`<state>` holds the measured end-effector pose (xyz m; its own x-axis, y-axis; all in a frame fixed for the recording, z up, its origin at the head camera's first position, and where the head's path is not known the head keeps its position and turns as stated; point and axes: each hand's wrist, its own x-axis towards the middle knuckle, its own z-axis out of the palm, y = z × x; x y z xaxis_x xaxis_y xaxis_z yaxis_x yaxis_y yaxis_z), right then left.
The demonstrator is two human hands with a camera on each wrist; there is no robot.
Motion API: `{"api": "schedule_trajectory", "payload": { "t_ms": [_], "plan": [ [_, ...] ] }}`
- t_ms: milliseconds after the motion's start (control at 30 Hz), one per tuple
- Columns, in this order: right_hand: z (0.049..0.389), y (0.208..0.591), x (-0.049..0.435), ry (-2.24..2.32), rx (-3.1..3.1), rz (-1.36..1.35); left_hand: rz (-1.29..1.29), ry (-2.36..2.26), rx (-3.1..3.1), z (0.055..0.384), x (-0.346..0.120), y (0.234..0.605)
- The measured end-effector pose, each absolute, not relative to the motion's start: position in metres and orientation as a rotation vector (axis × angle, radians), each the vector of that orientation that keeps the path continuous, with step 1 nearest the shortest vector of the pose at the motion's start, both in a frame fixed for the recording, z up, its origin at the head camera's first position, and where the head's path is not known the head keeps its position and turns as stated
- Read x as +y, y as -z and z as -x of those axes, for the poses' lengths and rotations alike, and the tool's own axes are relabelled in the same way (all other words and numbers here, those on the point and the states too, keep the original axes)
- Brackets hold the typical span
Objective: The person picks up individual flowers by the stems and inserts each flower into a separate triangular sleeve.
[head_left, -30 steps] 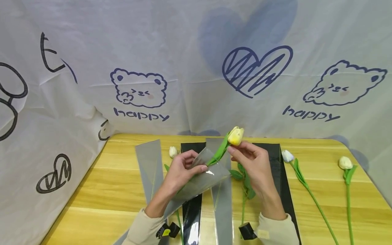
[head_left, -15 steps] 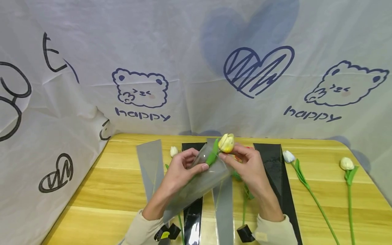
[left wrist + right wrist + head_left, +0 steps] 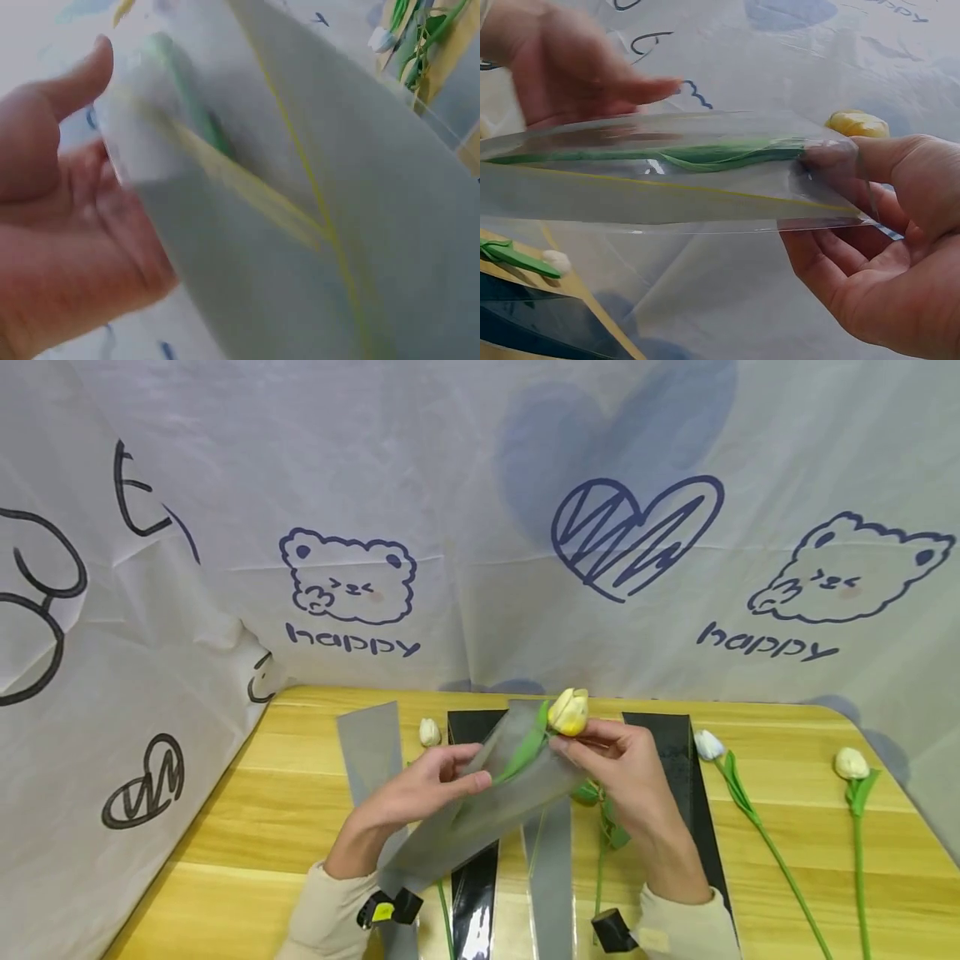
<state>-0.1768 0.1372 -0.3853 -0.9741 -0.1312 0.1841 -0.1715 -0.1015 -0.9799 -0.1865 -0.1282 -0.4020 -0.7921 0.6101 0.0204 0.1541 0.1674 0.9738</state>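
Note:
In the head view, a pale yellow tulip [image 3: 567, 712] lies slanted inside a clear grey-tinted flower sleeve [image 3: 438, 839], its bloom sticking out at the upper end. My right hand [image 3: 630, 772] pinches the tulip just under the bloom, together with the sleeve's mouth. The right wrist view shows the green stem [image 3: 592, 156] and leaf through the film. My left hand [image 3: 412, 789] is at the sleeve's left edge, thumb stretched out and fingers loose. In the left wrist view the sleeve [image 3: 390, 247], with yellow lines along it, covers part of the left fingers.
More grey sleeves [image 3: 551, 885] and black sleeves [image 3: 474, 893] lie on the wooden table [image 3: 225, 827]. White tulips [image 3: 852, 764] rest at the right, another white bloom [image 3: 430, 732] at the left. A leafy green stem [image 3: 600, 868] lies under the right hand. A printed cloth [image 3: 480, 610] stands behind.
The bloom went left and down with the right hand, then a little right again. The left hand has loosened its grip on the sleeve and slid left; the tulip sits lower in it.

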Motion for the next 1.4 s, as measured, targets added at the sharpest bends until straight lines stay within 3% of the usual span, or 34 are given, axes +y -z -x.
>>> {"api": "schedule_trajectory", "payload": {
  "t_ms": [133,433,833,1400],
  "plan": [
    [0.176,0.384,0.143,-2.33,-2.01,-0.334,-0.796,-1.625,1.976,0.192,-0.131,0.413],
    [0.175,0.382,0.152,-2.218,-2.075,-0.359,-0.697,-1.717,2.008,0.19,-0.113,0.412],
    [0.172,0.376,0.143,-2.245,-2.101,-0.177,-0.683,-1.828,2.027,0.189,-0.109,0.414],
    [0.168,0.372,0.14,-2.102,-2.374,-0.366,-0.612,-1.818,2.179,0.186,-0.101,0.41]
  ]
}}
